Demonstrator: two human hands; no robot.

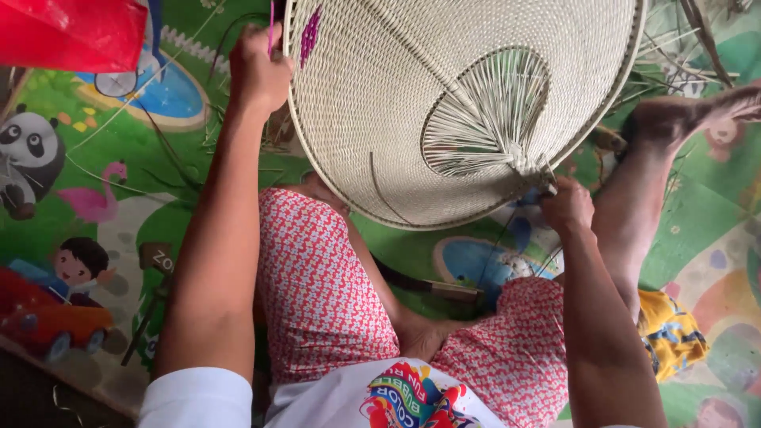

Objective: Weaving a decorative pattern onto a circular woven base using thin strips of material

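Nearest the camera, at bottom edge: white shirt w/ bright multicolour print, white sleeve on left side. Above that, lap in red-and-white patterned shorts, legs folded on floor mat. Yellow patterned cloth beside right thigh.

Further out, right hand closed on bundled strand ends at lower right edge of woven basket; grip tight, fingers curled, pinching pale strands where spokes gather. Exact finger placement partly hidden by the hand itself.

Left hand up at basket's left rim, fist closed round thin pink strand running upward; grip narrow, holding strand against rim. Small purple woven patch just beside, on basket wall.

Basket: big, round, cream-coloured, fine weave, held up between both hands, above knees, tilted toward camera. Oval unwoven gap showing bare fanned spokes, right of centre.

Beyond: bare foot at right, just beside basket rim. Loose thin strands scattered on green cartoon floor mat w/ panda, flamingo, pond pics. Red plastic item at far top left corner; kind unclear.
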